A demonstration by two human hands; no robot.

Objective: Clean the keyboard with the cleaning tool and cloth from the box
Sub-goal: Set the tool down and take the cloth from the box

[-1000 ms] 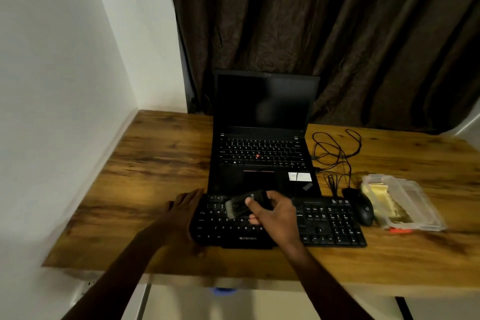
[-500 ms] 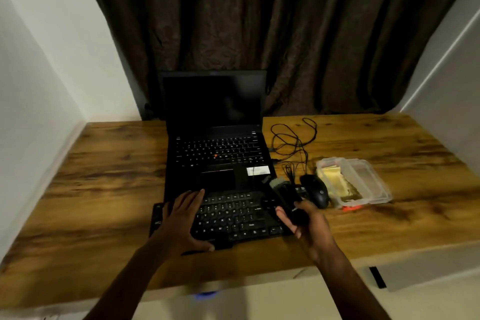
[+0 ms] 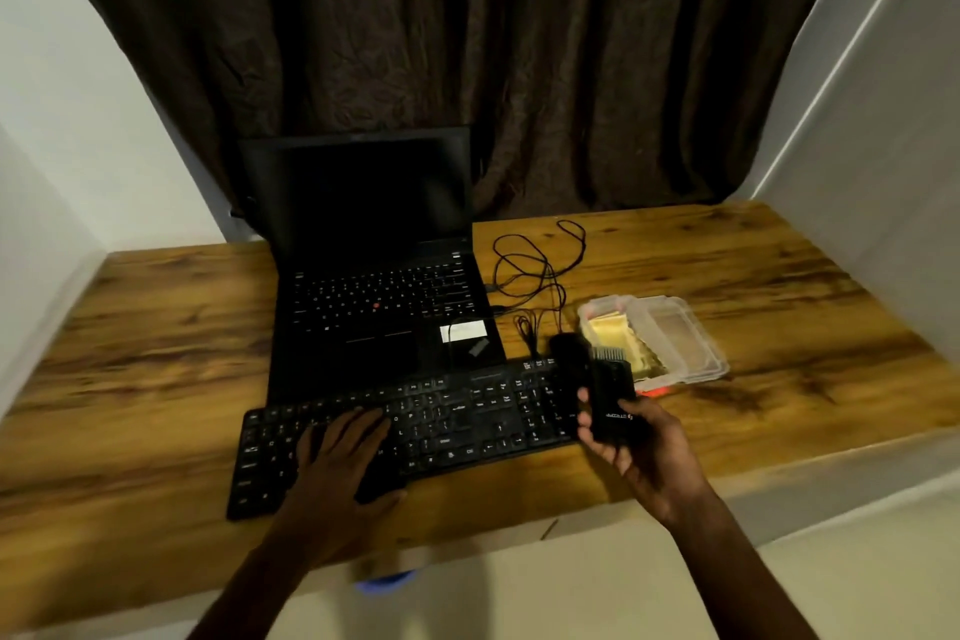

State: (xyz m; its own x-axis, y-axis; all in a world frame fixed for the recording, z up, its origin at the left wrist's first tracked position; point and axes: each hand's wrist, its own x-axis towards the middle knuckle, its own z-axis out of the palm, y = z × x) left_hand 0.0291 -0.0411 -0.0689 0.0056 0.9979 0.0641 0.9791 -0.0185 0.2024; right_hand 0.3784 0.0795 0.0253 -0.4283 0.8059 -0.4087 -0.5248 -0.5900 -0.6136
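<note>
A black external keyboard (image 3: 447, 426) lies along the front of the wooden desk. My left hand (image 3: 337, 478) rests flat on its left half with fingers spread. My right hand (image 3: 641, 452) is past the keyboard's right end, holding a black cleaning tool (image 3: 613, 400) upright, its bristles pointing away from me. Just behind the tool sits a clear plastic box (image 3: 675, 343) with a yellow cloth (image 3: 615, 335) inside. The tool hides part of the box's near left corner.
An open black laptop (image 3: 374, 276) stands behind the keyboard. A black mouse (image 3: 566, 353) and a tangled black cable (image 3: 535, 276) lie between laptop and box. White walls close in left and right, a dark curtain hangs behind. The desk edge (image 3: 519, 530) is near me.
My right hand carried the cleaning tool from over the keyboard's middle to beyond its right end, near the box, and turned it upright. My left hand stayed on the keyboard.
</note>
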